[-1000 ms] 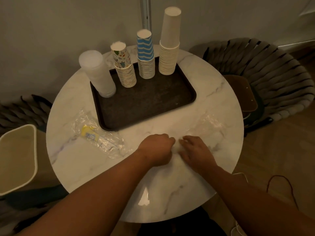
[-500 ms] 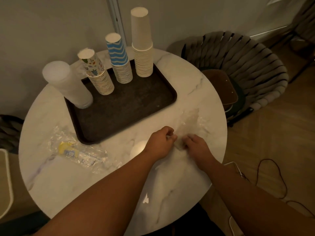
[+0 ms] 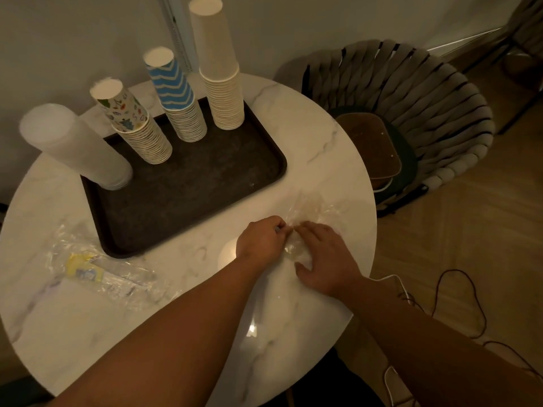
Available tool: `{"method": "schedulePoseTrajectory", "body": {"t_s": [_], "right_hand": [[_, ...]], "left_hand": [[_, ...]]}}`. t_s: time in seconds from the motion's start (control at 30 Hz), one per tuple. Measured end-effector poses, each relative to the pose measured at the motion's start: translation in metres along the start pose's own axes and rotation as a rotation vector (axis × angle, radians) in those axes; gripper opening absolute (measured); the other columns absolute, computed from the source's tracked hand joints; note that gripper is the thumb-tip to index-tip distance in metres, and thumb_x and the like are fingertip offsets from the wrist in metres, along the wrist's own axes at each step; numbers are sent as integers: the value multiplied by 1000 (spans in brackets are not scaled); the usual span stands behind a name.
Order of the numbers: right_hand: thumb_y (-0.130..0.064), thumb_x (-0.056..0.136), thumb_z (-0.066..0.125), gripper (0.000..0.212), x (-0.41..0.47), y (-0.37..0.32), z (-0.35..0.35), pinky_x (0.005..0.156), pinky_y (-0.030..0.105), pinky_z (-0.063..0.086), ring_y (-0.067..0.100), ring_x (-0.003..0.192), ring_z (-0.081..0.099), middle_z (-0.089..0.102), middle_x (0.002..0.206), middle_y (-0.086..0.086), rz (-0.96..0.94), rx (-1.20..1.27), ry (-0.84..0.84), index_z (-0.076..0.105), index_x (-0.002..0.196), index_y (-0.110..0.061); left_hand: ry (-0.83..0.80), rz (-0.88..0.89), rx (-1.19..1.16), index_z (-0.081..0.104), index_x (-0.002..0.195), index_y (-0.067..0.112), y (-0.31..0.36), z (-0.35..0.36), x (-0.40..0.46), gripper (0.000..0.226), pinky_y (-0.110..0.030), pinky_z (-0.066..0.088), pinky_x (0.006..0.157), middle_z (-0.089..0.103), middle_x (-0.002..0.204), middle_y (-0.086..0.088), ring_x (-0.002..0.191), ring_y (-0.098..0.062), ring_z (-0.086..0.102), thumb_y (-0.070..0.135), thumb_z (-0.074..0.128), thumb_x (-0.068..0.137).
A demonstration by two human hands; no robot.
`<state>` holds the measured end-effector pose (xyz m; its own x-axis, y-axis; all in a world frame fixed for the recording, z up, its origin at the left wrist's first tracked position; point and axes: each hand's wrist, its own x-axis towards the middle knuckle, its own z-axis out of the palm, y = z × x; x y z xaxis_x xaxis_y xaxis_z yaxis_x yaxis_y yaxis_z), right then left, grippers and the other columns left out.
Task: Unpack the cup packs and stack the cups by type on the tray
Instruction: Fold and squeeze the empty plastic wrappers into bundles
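Observation:
A dark tray (image 3: 205, 189) on the round marble table (image 3: 323, 148) carries four upside-down stacks: clear plastic cups (image 3: 79, 145), patterned paper cups (image 3: 138, 127), blue zigzag cups (image 3: 179, 101) and plain white cups (image 3: 220, 71). At the table's right front lies an empty clear plastic wrapper (image 3: 314, 210). My left hand (image 3: 261, 239) grips its near end with curled fingers. My right hand (image 3: 326, 257) pinches the same wrapper right beside it. Another empty wrapper with a yellow label (image 3: 88, 265) lies left of the tray.
A woven round chair (image 3: 411, 113) with a brown cushion stands right of the table. Cables (image 3: 458, 292) run over the wooden floor at the lower right. A wall stands close behind the table.
The view has swung left and closer. Both hands stayed together on the clear wrapper, gathering it a little further toward the tray side.

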<state>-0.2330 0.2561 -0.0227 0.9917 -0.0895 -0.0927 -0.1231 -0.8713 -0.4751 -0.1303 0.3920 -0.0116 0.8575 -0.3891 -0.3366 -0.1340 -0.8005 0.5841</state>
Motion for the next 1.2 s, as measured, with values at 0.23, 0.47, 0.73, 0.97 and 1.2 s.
{"method": "schedulePoseTrajectory", "body": {"t_s": [0.23, 0.47, 0.73, 0.97, 1.2], "right_hand": [[-50, 77, 48, 66, 10, 12, 3, 100, 46, 47, 33, 117, 57, 60, 130, 13, 5, -65, -97, 62, 125, -8], [-47, 81, 52, 57, -4, 13, -6, 101, 33, 43, 25, 115, 59, 62, 129, 10, -29, 131, -35, 65, 123, -11], [-31, 98, 52, 25, 17, -2, -18, 71, 22, 34, 21, 78, 58, 61, 81, 4, 330, 301, 85, 64, 96, -9], [-29, 90, 64, 19, 58, -1, -13, 72, 23, 38, 20, 88, 60, 67, 93, 6, 595, 298, 110, 65, 97, -11], [-20, 89, 64, 12, 58, -1, -12, 69, 19, 36, 15, 80, 57, 68, 92, 6, 575, 271, 101, 67, 98, -12]], "left_hand": [[72, 654, 461, 56, 131, 23, -43, -7, -5, 60, -40, 44, 96, 48, 142, -3, 121, -29, 44, 24, 67, 72], [-72, 879, 458, 71, 104, 18, -21, -8, 0, 37, -38, 49, 87, 70, 109, -3, 106, -33, 61, 35, 44, 84], [-57, 177, -96, 53, 123, 26, 16, -5, 4, 29, -27, 44, 72, 67, 86, -1, 85, -22, 64, 37, 53, 97], [78, -117, -45, 46, 113, 12, 26, 3, 24, 36, -32, 42, 72, 58, 105, -10, 95, -31, 58, 37, 61, 92], [0, -126, 144, 57, 114, 10, 28, 7, 20, 34, -38, 49, 82, 44, 124, -11, 98, -32, 59, 38, 52, 95]]}}
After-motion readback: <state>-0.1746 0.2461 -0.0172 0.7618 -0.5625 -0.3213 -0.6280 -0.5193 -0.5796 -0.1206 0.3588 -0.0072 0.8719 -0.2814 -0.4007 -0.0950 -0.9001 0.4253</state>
